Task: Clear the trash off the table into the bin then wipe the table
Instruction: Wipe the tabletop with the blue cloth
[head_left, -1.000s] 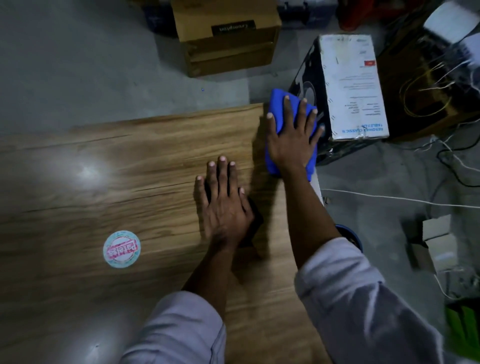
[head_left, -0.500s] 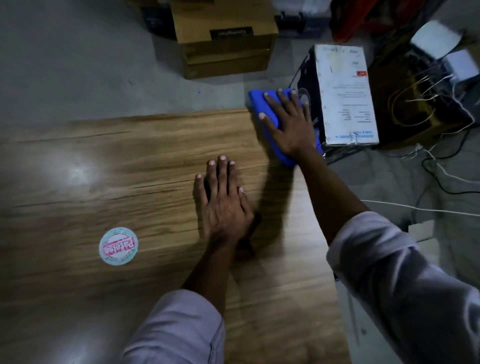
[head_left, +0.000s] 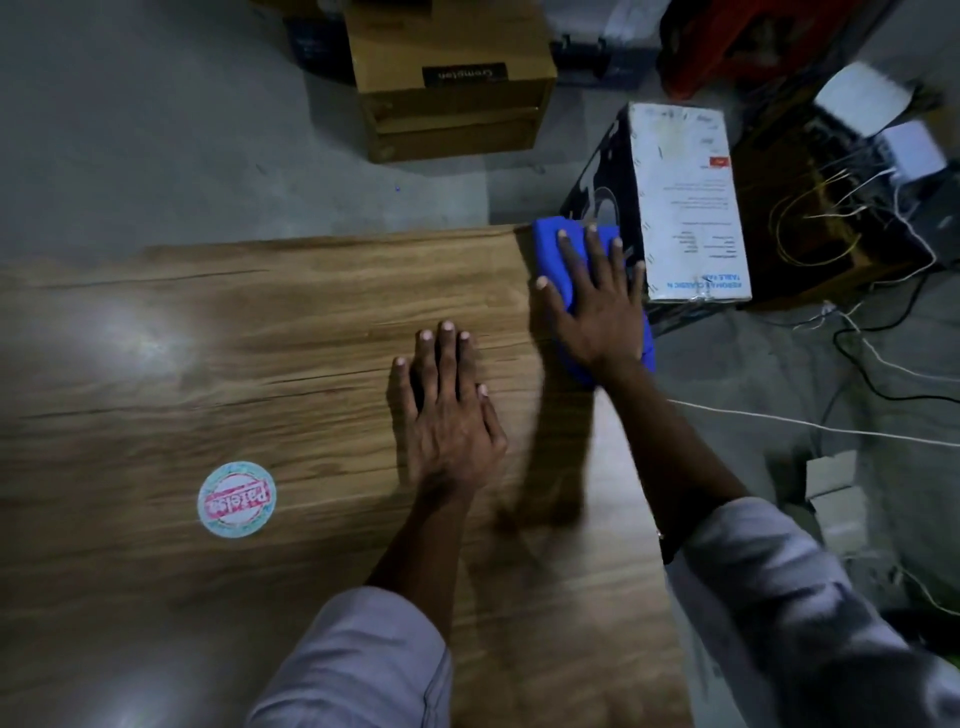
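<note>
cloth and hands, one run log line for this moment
phase: wiping | right hand: flat on cloth, far right table corner | left hand: flat on table | trash: none seen

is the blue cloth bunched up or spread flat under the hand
Flat, though likely folded: the blue cloth lies as a thick pad at the table corner, under the right hand's open palm.
</note>
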